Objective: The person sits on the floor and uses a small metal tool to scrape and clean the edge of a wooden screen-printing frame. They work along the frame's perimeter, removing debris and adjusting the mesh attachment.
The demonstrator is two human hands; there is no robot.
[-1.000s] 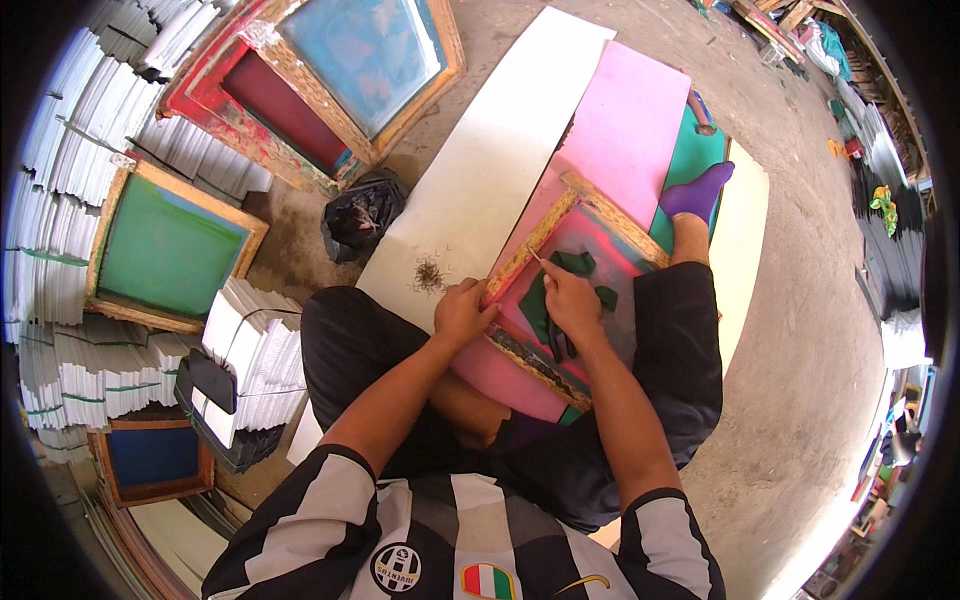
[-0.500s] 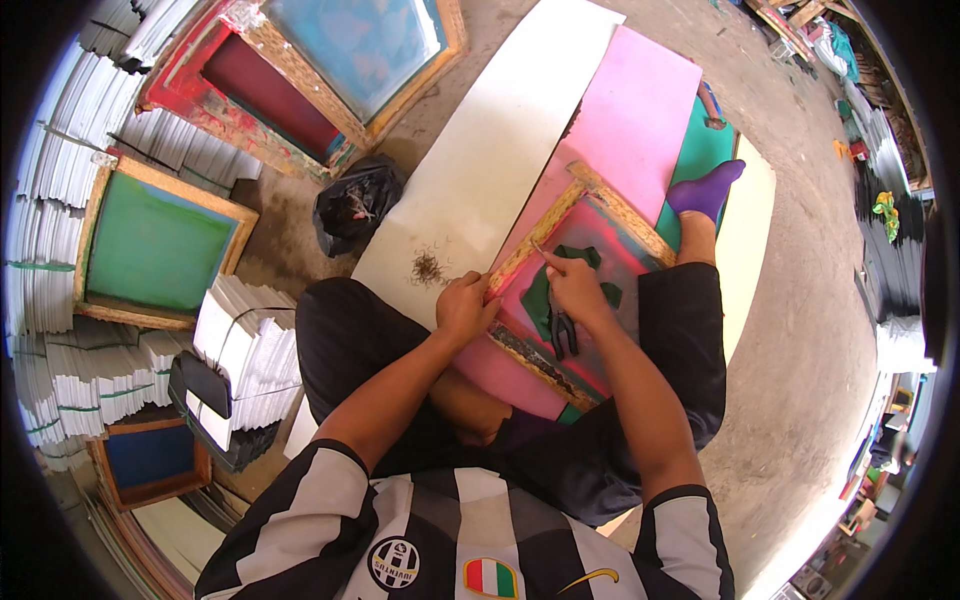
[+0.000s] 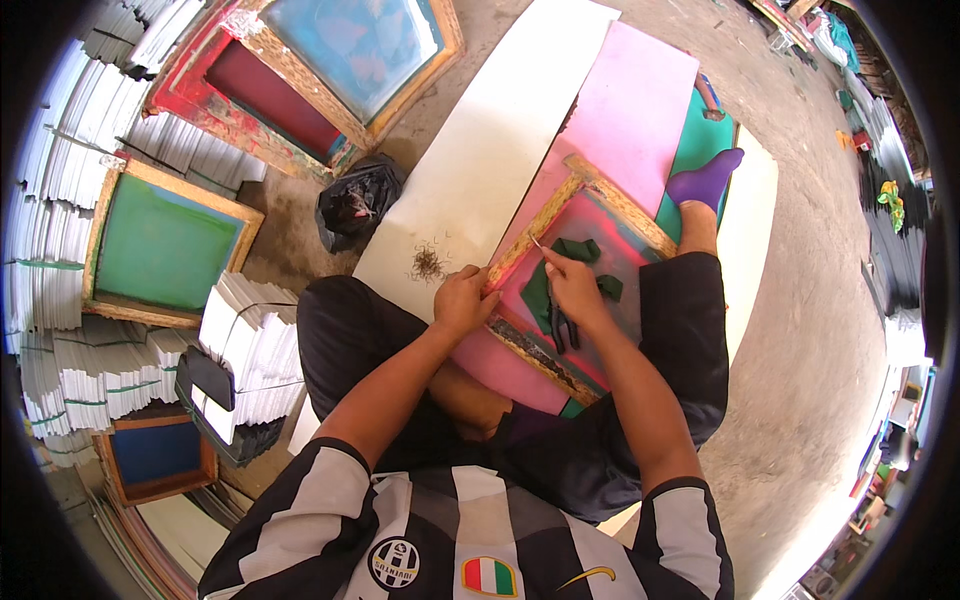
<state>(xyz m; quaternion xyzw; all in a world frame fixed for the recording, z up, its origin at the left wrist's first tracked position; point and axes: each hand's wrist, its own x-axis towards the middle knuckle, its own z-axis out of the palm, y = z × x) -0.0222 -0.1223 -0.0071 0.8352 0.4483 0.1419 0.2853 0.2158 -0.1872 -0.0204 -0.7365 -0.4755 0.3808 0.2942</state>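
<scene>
Head view: a person in a black-and-white striped shirt sits on the ground with a wooden printing frame resting across the lap, its pink-stained mesh facing up. The left hand grips the frame's left rail, fingers curled over the wood and thumb along the edge. The right hand rests on the mesh, fingers pinched closed around a thin pointed tool whose tip sits near the frame's far-left inner edge. A green design shows on the mesh around and partly under that hand, and small dark pliers or scissors lie on the mesh just near of the wrist; which of the two cannot be told. Left of the frame lies a long white board with a small heap of dark wiry bits on it, close to the left hand. Beyond the frame a pink sheet stretches away, with a green sheet beside it on the right, next to the person's foot in a purple sock. A black plastic bag sits on the concrete left of the white board. Farther left stand more frames, one with a green screen, one with a blue screen over a red one, among stacks of white sheets.
</scene>
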